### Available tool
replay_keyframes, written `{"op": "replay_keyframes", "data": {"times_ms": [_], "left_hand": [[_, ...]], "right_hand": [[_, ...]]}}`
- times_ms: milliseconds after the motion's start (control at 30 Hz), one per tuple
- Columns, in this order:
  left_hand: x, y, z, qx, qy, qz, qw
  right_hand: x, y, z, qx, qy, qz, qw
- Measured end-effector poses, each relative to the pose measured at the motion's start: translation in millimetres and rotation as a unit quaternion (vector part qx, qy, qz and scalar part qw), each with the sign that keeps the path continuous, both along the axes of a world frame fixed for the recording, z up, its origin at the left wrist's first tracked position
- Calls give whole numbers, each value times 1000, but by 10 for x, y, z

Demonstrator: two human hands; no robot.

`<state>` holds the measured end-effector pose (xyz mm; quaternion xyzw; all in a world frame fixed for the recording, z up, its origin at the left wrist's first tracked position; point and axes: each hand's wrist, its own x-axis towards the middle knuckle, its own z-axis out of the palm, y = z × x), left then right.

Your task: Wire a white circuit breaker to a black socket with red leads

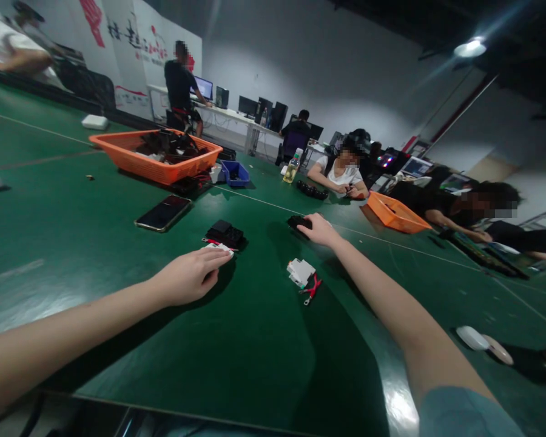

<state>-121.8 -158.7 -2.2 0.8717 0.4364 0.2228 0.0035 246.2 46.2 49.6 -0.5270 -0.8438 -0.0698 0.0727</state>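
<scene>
My left hand [193,276] rests low over the table with its fingers together on a white plastic piece [222,247], mostly covered by the fingertips. Just beyond it lie a black plastic part [225,232] and a bit of red wire with a metal terminal. Farther right, my right hand [321,230] is closed around a small black part [296,223] at the table surface; the fingers hide some of it. Between my arms sits a white plastic module [301,272] with short red wires [316,285] ending in a ring terminal.
A phone [164,212] lies left of centre. Behind it stand an orange basket [164,173] full of dark parts and a blue bin [235,173]. A bottle [292,167] stands farther back. Another orange basket [398,213] is at right, near seated people. The green table [236,364] spans the foreground.
</scene>
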Motion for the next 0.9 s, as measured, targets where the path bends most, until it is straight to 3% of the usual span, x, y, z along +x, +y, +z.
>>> {"op": "replay_keyframes", "data": {"times_ms": [167, 300, 400, 500, 733, 900], "left_hand": [[5, 110, 50, 33, -16, -15, 999], [16, 224, 63, 38, 3, -28, 999], [44, 275, 67, 39, 32, -34, 998], [91, 310, 93, 44, 48, -32, 997], [157, 392, 82, 51, 77, -3, 996], [128, 432, 34, 32, 99, 0, 995]], "right_hand": [[292, -788, 98, 40, 101, 31, 994], [508, -1472, -46, 32, 140, 17, 989], [611, -1803, -171, 36, 165, 17, 986], [654, -1892, -243, 37, 175, 18, 984], [627, -1762, -323, 24, 203, -48, 978], [638, -1780, -223, 10, 164, -30, 986]]}}
